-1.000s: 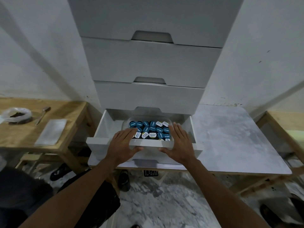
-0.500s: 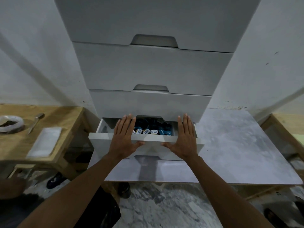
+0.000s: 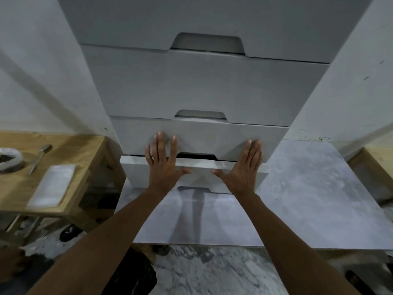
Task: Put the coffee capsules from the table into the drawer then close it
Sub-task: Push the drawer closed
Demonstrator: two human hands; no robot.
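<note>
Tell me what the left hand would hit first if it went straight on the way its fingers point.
Likely the front of the drawer above. The left hand lies flat on the nearly shut bottom drawer, fingertips overlapping that upper front; whether they touch is unclear.

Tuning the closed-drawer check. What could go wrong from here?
1. The drawer is not yet flush: a dark gap shows above its front, so it may end ajar.
2. Fingertips of the left hand and right hand reach over that gap onto the drawer above; they could possibly get nipped or block the last bit of travel.
</note>
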